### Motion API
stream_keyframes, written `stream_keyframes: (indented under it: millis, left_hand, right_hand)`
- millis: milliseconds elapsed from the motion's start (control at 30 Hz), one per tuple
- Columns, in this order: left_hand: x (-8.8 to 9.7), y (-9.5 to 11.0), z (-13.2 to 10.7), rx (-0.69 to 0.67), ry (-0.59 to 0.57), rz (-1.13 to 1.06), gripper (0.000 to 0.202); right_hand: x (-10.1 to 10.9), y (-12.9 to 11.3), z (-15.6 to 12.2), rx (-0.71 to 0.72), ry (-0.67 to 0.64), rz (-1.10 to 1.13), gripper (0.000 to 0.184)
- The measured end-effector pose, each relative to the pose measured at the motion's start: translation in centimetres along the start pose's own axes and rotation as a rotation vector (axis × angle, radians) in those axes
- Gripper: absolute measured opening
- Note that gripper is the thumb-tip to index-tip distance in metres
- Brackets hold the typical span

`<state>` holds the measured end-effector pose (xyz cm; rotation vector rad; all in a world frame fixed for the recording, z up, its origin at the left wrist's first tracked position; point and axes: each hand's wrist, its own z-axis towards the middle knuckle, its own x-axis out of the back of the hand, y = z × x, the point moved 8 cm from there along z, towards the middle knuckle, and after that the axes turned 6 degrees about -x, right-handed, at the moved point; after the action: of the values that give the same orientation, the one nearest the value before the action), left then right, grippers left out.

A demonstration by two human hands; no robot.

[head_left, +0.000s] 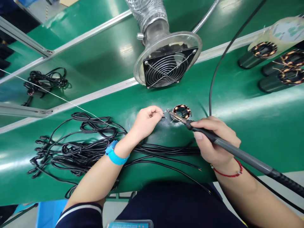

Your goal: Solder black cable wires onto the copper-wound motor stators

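My right hand (217, 139) is wrapped round the grey handle of a soldering iron (234, 152), its metal tip pointing left. Near that tip, my left hand (149, 120) pinches a black cable end (164, 117), with thin wire ends sticking out past the fingertips. Just right of the fingertips, a motor stator (181, 112) with copper windings stands on the green table; the iron's tip passes in front of its left side. Whether the tip touches the wires is too small to tell. Fingers hide most of what the left hand grips.
A fume extractor fan (166, 72) hangs behind the stator. Bundled black cables (80, 152) lie at left, their stripped ends reaching below my hands. More stators (257, 55) stand at right by a tape roll (287, 30). A thin white wire (59, 97) crosses the left side.
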<state>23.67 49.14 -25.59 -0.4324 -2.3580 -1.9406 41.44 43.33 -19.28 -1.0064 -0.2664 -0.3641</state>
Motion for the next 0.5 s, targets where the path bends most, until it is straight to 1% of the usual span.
stream_keyframes:
  millis: [200, 500]
  left_hand:
    - [-0.03, 0.06, 0.02, -0.016, -0.004, 0.005, 0.011]
    - [-0.01, 0.28, 0.06, -0.02, 0.0, 0.014, 0.013]
  right_hand:
    - [-0.28, 0.3, -0.14, -0.01, -0.023, 0.033, 0.021]
    - [-0.33, 0.11, -0.08, 0.005, -0.034, 0.001, 0.018]
